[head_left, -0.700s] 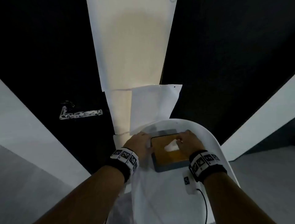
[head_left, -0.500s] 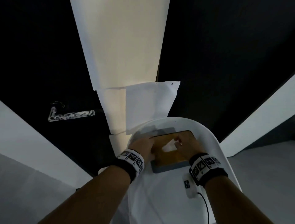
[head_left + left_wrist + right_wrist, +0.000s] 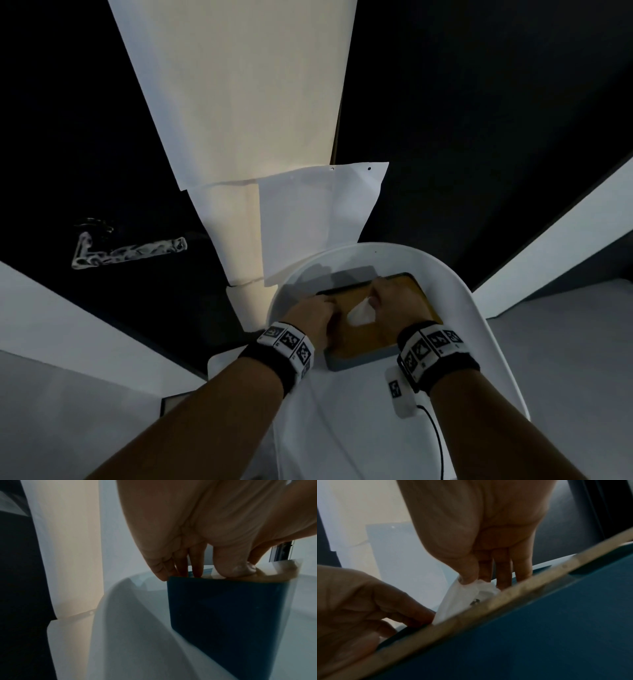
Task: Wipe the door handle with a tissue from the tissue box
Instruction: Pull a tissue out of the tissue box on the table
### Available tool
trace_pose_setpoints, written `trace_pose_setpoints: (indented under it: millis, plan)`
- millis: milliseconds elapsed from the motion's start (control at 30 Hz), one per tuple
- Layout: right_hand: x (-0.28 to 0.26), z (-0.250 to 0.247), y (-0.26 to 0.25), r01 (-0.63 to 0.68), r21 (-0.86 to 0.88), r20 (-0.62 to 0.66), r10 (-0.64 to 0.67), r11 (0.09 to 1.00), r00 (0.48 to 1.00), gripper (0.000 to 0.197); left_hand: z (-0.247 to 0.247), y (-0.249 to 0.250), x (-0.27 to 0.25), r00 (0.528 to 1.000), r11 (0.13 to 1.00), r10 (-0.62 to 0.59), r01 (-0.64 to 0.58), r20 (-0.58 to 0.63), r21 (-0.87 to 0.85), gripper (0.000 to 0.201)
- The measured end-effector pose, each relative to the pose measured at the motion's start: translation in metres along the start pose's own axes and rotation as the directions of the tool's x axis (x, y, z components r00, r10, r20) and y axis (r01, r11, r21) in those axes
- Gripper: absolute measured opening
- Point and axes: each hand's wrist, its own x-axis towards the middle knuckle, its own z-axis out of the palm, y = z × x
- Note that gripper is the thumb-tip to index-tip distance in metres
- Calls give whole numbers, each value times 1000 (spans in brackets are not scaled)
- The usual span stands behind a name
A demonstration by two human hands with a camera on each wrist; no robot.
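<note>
Tissue (image 3: 359, 313) pinched by my right hand (image 3: 394, 303) has risen, nearly free; left hand (image 3: 310, 317) apparently grips the tissue box (image 3: 363, 351).

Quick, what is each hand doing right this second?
Left hand: holds the tissue box by its edge, thumb on top.
Right hand: pinches the tissue sticking out of the box.

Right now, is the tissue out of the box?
Partly out: the right hand pinches the tissue, its lower end in the tissue box.
</note>
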Motion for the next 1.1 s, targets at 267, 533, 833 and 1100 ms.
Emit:
trace_pose_setpoints:
  millis: [267, 533, 833, 1100]
  plan:
    - [5, 9, 5, 16, 61, -76, -11, 998, 997, 6, 6, 7, -17, 999, 1000, -24, 24, -24, -14, 91]
    - [-14, 33, 1, -93, 34, -171, 97, 995, 980, 13, 5, 15, -17, 996, 992, -74, 69, -51, -102, 106]
    - [-8, 14, -8, -101, 111, -115, 114, 989, 987, 15, 5, 15, -18, 995, 991, -81, 74, -57, -107, 106]
    - [-10, 4, -11, -108, 107, -41, 113, 988, 993, 20, 6, 15, -18, 992, 987, -97, 85, -80, -134, 106]
